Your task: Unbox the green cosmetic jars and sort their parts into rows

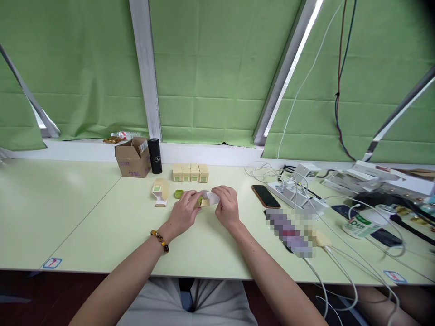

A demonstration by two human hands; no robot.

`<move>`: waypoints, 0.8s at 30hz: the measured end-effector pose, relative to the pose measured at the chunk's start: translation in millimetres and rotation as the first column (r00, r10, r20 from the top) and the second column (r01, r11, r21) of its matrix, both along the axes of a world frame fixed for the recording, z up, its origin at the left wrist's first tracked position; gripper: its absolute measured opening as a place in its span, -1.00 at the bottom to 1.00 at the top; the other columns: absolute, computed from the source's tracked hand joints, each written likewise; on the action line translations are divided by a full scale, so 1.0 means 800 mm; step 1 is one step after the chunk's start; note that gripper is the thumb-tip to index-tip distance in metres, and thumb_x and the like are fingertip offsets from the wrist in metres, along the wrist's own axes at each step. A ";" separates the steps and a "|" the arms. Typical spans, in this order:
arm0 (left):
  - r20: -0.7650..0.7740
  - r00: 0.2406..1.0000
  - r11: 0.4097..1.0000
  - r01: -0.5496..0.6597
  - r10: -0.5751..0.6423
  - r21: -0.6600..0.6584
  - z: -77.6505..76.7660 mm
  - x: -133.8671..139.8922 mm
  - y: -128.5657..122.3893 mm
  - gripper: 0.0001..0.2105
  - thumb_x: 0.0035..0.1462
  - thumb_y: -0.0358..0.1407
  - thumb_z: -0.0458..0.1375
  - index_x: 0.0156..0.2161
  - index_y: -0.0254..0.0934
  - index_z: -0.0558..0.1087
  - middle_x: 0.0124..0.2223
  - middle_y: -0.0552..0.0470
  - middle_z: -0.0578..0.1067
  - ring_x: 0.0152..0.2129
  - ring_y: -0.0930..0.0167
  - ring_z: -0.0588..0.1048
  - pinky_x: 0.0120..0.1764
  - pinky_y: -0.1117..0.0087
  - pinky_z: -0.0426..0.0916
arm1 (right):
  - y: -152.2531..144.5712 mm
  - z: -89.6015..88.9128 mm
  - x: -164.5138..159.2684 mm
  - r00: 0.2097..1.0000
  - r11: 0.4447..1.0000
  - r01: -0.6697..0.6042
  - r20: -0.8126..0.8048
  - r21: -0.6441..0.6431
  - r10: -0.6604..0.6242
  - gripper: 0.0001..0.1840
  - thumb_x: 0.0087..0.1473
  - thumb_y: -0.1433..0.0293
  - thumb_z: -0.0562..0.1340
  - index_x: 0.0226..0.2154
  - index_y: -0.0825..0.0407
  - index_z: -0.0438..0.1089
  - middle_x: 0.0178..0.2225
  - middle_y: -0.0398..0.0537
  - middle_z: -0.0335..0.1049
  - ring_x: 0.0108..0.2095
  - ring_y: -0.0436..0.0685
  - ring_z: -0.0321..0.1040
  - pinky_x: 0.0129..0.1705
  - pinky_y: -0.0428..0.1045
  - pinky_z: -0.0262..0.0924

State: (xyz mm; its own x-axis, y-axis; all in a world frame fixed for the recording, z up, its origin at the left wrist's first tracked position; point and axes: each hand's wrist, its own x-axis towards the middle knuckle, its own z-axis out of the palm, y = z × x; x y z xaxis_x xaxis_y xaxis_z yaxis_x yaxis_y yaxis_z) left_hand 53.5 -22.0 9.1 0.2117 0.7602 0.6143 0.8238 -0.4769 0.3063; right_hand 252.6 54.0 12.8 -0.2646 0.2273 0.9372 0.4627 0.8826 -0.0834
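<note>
Between my hands is a small open carton (205, 202), cream outside and white inside, held just above the table. My left hand (185, 210) wraps its left side, with a bit of something green showing by the fingers. At the right, my right hand (227, 206) pinches a white flap of the carton. A small green container (178, 194) lies on the table just behind my left hand. Further left lies an unfolded cream carton (159, 192) with a green label. Several closed cream boxes (190, 173) stand in a row behind my hands.
A cardboard box (132, 158) and a black bottle (155, 156) stand at the back left. On the right lie a phone (266, 196), a power strip (292, 194) with tangled cables, and a white bottle (369, 222). Someone's legs show at the lower right.
</note>
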 end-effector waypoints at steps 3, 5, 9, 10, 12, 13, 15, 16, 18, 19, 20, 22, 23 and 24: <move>-0.009 1.000 0.999 -0.011 0.011 0.036 -0.003 -0.001 0.002 -0.37 0.33 -0.38 0.11 0.44 -0.05 0.08 0.23 -0.19 0.35 0.20 0.14 0.35 -0.11 0.19 0.55 | -0.003 0.000 0.000 0.991 1.000 -0.026 0.129 0.013 0.024 -0.33 0.01 0.75 0.01 0.07 -0.06 0.40 -0.15 -0.03 0.60 -0.12 0.21 0.48 0.02 0.20 0.20; -0.008 1.000 0.999 -0.023 0.023 0.048 -0.004 -0.002 0.003 -0.35 0.34 -0.38 0.11 0.46 -0.05 0.04 0.22 -0.20 0.35 0.19 0.13 0.36 -0.15 0.21 0.56 | -0.007 0.001 -0.002 0.986 0.999 -0.046 0.161 0.005 0.045 -0.33 0.01 0.74 0.03 0.08 -0.06 0.40 -0.15 -0.03 0.62 -0.13 0.20 0.49 0.03 0.19 0.18; -0.004 0.998 0.997 -0.062 0.063 0.056 -0.004 -0.003 0.004 -0.32 0.33 -0.37 0.11 0.47 -0.06 0.01 0.18 -0.21 0.36 0.15 0.13 0.38 -0.24 0.27 0.55 | -0.015 0.003 -0.006 0.990 0.995 -0.071 0.115 -0.063 0.078 -0.55 0.14 0.63 0.11 0.01 -0.05 0.42 -0.18 -0.01 0.63 -0.18 0.20 0.50 0.04 0.21 0.18; -0.005 0.997 0.996 -0.071 0.071 0.060 -0.004 -0.002 0.004 -0.31 0.33 -0.37 0.11 0.48 -0.06 0.00 0.18 -0.21 0.37 0.15 0.13 0.38 -0.25 0.28 0.54 | -0.017 0.003 -0.006 0.993 0.994 -0.075 0.090 -0.083 0.082 -0.61 0.17 0.59 0.13 -0.01 -0.04 0.43 -0.21 -0.01 0.62 -0.20 0.20 0.50 0.03 0.21 0.18; -0.013 0.996 0.994 -0.088 0.089 0.072 -0.004 -0.002 0.004 -0.31 0.32 -0.38 0.11 0.47 -0.07 0.00 0.18 -0.21 0.37 0.15 0.13 0.38 -0.26 0.28 0.54 | -0.018 0.002 -0.007 0.995 0.989 -0.078 0.050 -0.122 0.085 -0.70 0.22 0.53 0.15 -0.05 -0.05 0.44 -0.32 -0.05 0.61 -0.27 0.20 0.48 0.00 0.21 0.18; -0.021 0.995 0.992 -0.096 0.098 0.081 -0.004 -0.002 0.004 -0.31 0.32 -0.40 0.11 0.47 -0.08 0.00 0.18 -0.21 0.37 0.15 0.13 0.38 -0.26 0.28 0.54 | -0.018 0.001 -0.008 0.996 0.987 -0.076 0.037 -0.142 0.082 -0.73 0.24 0.50 0.16 -0.07 -0.05 0.45 -0.38 -0.07 0.59 -0.30 0.19 0.47 0.00 0.21 0.18; -0.046 0.992 0.989 -0.109 0.115 0.103 -0.006 -0.003 0.004 -0.31 0.32 -0.41 0.10 0.47 -0.09 0.01 0.17 -0.22 0.38 0.15 0.13 0.39 -0.27 0.29 0.54 | -0.016 -0.003 -0.009 0.997 0.981 -0.060 0.034 -0.185 0.068 -0.78 0.27 0.47 0.16 -0.12 -0.06 0.48 -0.46 -0.11 0.57 -0.35 0.18 0.46 -0.01 0.21 0.15; -0.065 0.991 0.987 -0.113 0.121 0.114 -0.006 -0.004 0.005 -0.32 0.32 -0.42 0.09 0.47 -0.10 0.01 0.17 -0.22 0.38 0.15 0.13 0.38 -0.28 0.30 0.54 | -0.016 -0.005 -0.010 0.998 0.977 -0.049 0.038 -0.209 0.058 -0.79 0.28 0.46 0.16 -0.16 -0.06 0.50 -0.48 -0.13 0.57 -0.36 0.17 0.45 -0.01 0.21 0.13; -0.107 0.986 0.984 -0.113 0.128 0.135 -0.008 -0.005 0.004 -0.34 0.33 -0.43 0.07 0.47 -0.13 0.01 0.16 -0.24 0.39 0.16 0.13 0.38 -0.32 0.32 0.54 | -0.015 -0.009 -0.013 0.998 0.965 -0.022 0.049 -0.261 0.036 -0.81 0.29 0.44 0.19 -0.25 -0.06 0.53 -0.49 -0.13 0.57 -0.36 0.16 0.44 -0.01 0.20 0.09; -0.130 0.983 0.983 -0.110 0.130 0.148 -0.008 -0.004 0.004 -0.35 0.35 -0.43 0.05 0.47 -0.14 0.01 0.16 -0.25 0.39 0.16 0.13 0.38 -0.33 0.34 0.53 | -0.015 -0.010 -0.014 0.998 0.956 -0.009 0.053 -0.292 0.026 -0.82 0.28 0.43 0.21 -0.29 -0.06 0.53 -0.48 -0.13 0.58 -0.35 0.16 0.44 -0.01 0.20 0.07; -0.155 0.979 0.981 -0.106 0.131 0.162 -0.008 -0.003 0.003 -0.37 0.36 -0.43 0.03 0.47 -0.16 0.01 0.16 -0.26 0.40 0.16 0.14 0.39 -0.34 0.34 0.53 | -0.015 -0.011 -0.016 0.999 0.945 0.004 0.052 -0.326 0.014 -0.85 0.27 0.41 0.24 -0.30 -0.06 0.54 -0.46 -0.13 0.58 -0.34 0.16 0.44 -0.01 0.19 0.06; -0.209 0.968 0.976 -0.094 0.135 0.196 -0.006 0.000 0.002 -0.39 0.38 -0.44 -0.01 0.47 -0.20 0.01 0.16 -0.27 0.41 0.16 0.15 0.39 -0.32 0.34 0.54 | -0.018 -0.012 -0.019 0.999 0.917 0.021 0.042 -0.398 -0.004 -0.91 0.22 0.39 0.29 -0.29 -0.07 0.54 -0.41 -0.13 0.59 -0.29 0.17 0.43 -0.01 0.17 0.06; -0.238 0.961 0.973 -0.089 0.139 0.212 -0.005 0.001 0.001 -0.40 0.39 -0.45 -0.02 0.47 -0.21 0.02 0.16 -0.28 0.41 0.16 0.15 0.39 -0.30 0.33 0.54 | -0.020 -0.012 -0.021 0.999 0.901 0.025 0.036 -0.433 -0.010 -0.94 0.20 0.38 0.31 -0.28 -0.07 0.54 -0.39 -0.13 0.59 -0.26 0.18 0.43 -0.02 0.16 0.06; -0.265 0.953 0.970 -0.085 0.146 0.228 -0.004 0.003 0.000 -0.41 0.39 -0.47 -0.04 0.47 -0.22 0.02 0.16 -0.28 0.42 0.16 0.15 0.39 -0.28 0.33 0.55 | -0.022 -0.012 -0.023 0.999 0.886 0.027 0.030 -0.463 -0.014 -0.96 0.18 0.38 0.32 -0.30 -0.07 0.53 -0.37 -0.12 0.58 -0.23 0.20 0.43 -0.03 0.15 0.07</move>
